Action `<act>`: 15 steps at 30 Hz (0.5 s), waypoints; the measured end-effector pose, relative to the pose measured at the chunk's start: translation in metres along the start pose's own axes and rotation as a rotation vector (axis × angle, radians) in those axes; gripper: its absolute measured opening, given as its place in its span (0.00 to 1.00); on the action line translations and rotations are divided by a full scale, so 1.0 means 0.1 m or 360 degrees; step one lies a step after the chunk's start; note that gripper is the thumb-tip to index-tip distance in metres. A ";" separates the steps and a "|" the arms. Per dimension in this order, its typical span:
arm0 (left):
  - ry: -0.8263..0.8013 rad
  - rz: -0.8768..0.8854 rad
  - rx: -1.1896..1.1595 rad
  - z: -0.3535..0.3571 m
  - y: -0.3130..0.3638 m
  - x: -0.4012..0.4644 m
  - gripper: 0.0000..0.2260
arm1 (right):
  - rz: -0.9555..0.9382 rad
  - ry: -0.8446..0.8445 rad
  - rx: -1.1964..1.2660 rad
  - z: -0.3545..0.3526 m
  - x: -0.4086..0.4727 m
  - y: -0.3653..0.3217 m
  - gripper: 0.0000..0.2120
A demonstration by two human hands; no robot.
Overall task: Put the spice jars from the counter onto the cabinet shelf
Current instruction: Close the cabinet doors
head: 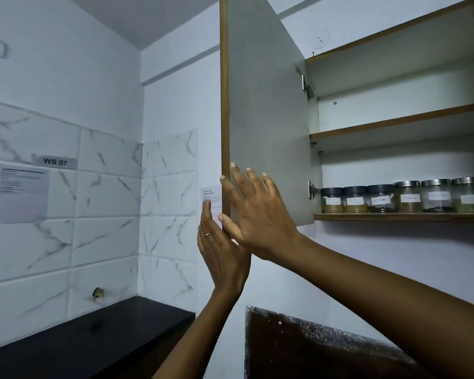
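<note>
Six spice jars (402,198) stand in a row on the cabinet's lowest shelf (394,216), just right of the open door (266,119). Both grips are released: the left hand (219,242) and right hand (257,214) lie flat-fingered against the door's lower edge. The jars look glass: rigid, smooth, breakable, best held round the body below the lid.

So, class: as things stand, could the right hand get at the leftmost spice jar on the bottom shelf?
Probably yes. The right hand lies flat against the open cabinet door, holding nothing, and the leftmost spice jar stands at the shelf's open front with nothing before it.
</note>
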State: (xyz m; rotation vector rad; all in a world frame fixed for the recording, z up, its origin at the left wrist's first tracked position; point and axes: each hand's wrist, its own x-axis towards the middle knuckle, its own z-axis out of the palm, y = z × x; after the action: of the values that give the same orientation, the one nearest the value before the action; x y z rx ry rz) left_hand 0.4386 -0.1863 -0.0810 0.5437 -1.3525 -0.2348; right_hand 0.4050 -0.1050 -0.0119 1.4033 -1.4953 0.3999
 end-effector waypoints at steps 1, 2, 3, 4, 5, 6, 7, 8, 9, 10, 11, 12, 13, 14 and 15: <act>-0.0036 0.0002 0.0026 0.00 -0.02 0.03 0.27 | 0.0039 0.0001 0.0022 0.06 0.07 -0.04 0.32; -0.0069 0.0033 0.0037 -0.01 -0.03 0.05 0.27 | 0.0070 0.0004 0.0044 0.11 0.13 -0.07 0.32; -0.0097 0.0063 0.0023 0.00 -0.03 0.07 0.27 | 0.0096 0.0009 0.0067 0.15 0.17 -0.10 0.32; -0.0122 0.0060 -0.0014 -0.01 -0.04 0.09 0.26 | 0.0120 0.0018 0.0082 0.19 0.20 -0.13 0.33; -0.0144 0.0029 -0.0056 -0.01 -0.05 0.11 0.25 | 0.0144 0.0031 0.0087 0.22 0.22 -0.16 0.33; -0.0162 -0.0008 -0.0082 0.00 -0.07 0.13 0.23 | 0.0166 0.0042 0.0080 0.24 0.24 -0.17 0.33; -0.0174 -0.0040 -0.0091 0.01 -0.10 0.14 0.20 | 0.0184 0.0048 0.0065 0.26 0.24 -0.19 0.34; -0.0182 -0.0066 -0.0094 0.01 -0.12 0.14 0.17 | 0.0196 0.0051 0.0050 0.27 0.24 -0.20 0.35; -0.0187 -0.0090 -0.0100 0.01 -0.13 0.14 0.15 | 0.0205 0.0053 0.0038 0.28 0.24 -0.21 0.35; -0.0190 -0.0111 -0.0114 0.01 -0.13 0.13 0.14 | 0.0212 0.0054 0.0030 0.29 0.24 -0.22 0.36; -0.0194 -0.0129 -0.0136 0.00 -0.13 0.12 0.15 | 0.0219 0.0055 0.0024 0.29 0.25 -0.23 0.36; -0.0199 -0.0148 -0.0158 0.00 -0.12 0.11 0.15 | 0.0222 0.0055 0.0021 0.28 0.25 -0.23 0.37; -0.0204 -0.0172 -0.0173 0.01 -0.12 0.10 0.16 | 0.0223 0.0055 0.0025 0.28 0.24 -0.23 0.37; -0.0208 -0.0193 -0.0180 0.01 -0.11 0.08 0.16 | 0.0222 0.0057 0.0034 0.27 0.24 -0.23 0.38; -0.0211 -0.0206 -0.0175 0.01 -0.11 0.06 0.15 | 0.0220 0.0060 0.0046 0.25 0.23 -0.22 0.38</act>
State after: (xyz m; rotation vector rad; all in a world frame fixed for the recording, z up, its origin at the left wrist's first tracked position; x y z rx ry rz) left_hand 0.4401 -0.1986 -0.0806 0.5311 -1.4248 -0.4548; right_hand 0.4181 -0.1437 -0.0128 1.3115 -1.5657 0.5327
